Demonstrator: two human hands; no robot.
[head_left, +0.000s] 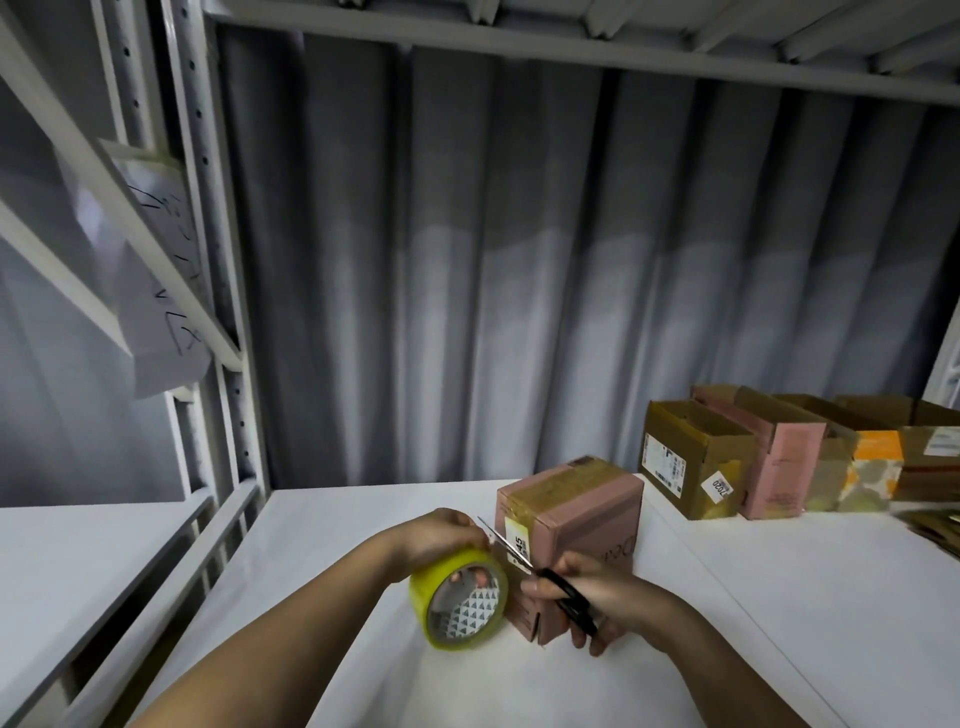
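Observation:
A small pink cardboard box (582, 525), taped across its top, stands on the white shelf surface (363, 675). Just left of it my left hand (441, 535) grips a yellow roll of tape (460, 597) from above, with fingers showing through its core. My right hand (608, 597) holds black-handled scissors (540, 571). Their blades point up and left toward the box's front edge, beside the roll. The tape strip between roll and box is too faint to make out.
Several open cardboard boxes (691, 457) stand in a row at the back right, one pink (784, 467). A grey curtain hangs behind. A metal rack upright (228, 364) and a paper sign (161, 291) stand at the left.

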